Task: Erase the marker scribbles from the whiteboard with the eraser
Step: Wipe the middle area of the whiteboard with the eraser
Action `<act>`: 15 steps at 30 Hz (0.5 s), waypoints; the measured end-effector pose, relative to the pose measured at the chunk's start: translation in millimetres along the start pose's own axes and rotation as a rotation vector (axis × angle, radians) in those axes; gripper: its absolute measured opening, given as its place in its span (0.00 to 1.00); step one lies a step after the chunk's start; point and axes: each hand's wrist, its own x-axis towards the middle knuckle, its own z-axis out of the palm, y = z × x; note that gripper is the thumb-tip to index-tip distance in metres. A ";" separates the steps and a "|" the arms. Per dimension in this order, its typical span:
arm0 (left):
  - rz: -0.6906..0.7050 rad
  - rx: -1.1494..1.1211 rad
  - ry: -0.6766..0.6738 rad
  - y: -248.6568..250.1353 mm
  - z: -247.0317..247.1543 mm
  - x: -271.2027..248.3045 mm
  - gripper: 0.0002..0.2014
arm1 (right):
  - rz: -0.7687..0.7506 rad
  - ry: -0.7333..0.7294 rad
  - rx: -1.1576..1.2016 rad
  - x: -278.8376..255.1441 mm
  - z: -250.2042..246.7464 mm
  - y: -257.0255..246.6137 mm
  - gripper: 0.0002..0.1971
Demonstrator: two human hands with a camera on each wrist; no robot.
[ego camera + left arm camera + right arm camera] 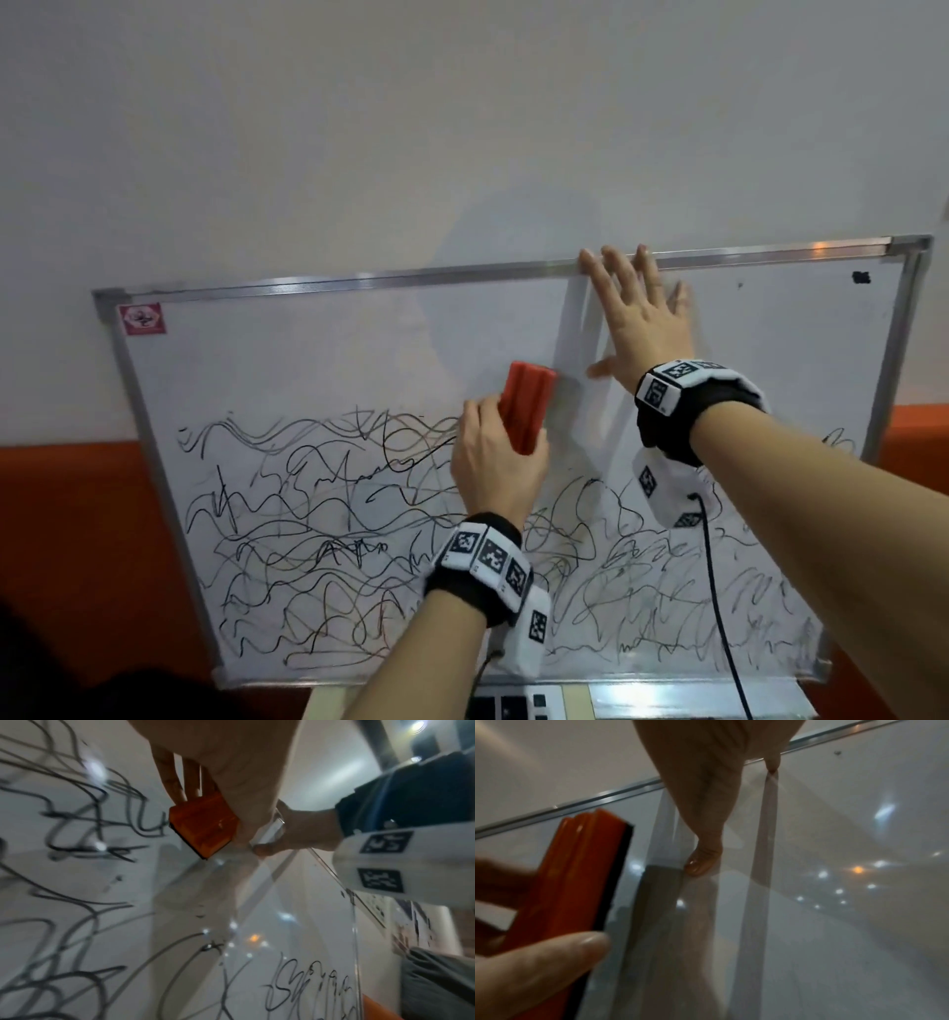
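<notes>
A silver-framed whiteboard [308,349] leans against the wall. Black marker scribbles [318,545] cover its lower half; the upper band is wiped white. My left hand [493,462] grips a red eraser [526,406] with a black felt side and holds it against the board just above the scribbles. The left wrist view shows the eraser [203,827] between fingers and thumb, felt toward the board. My right hand [637,318] lies flat with spread fingers on the board's upper part, fingertips at the top frame. From the right wrist, the eraser [577,882] stands left of my right thumb [703,862].
A small dark mark [861,278] sits in the board's upper right corner and a red sticker [141,319] in the upper left. An orange band [77,514] runs along the wall behind. A black cable [719,606] hangs from my right wrist. A keyboard [513,708] lies below the board.
</notes>
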 end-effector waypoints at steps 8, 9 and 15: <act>-0.171 0.026 0.084 1.2 28.9 4.4 0.29 | 0.009 0.029 -0.004 -1.8 0.7 -2.7 0.72; -0.193 0.035 0.120 -6.1 27.7 5.1 0.30 | 0.003 0.032 -0.004 -1.0 0.4 -2.8 0.71; -0.168 0.041 0.142 4.5 31.3 2.9 0.31 | -0.003 0.043 -0.006 0.2 3.0 -2.7 0.72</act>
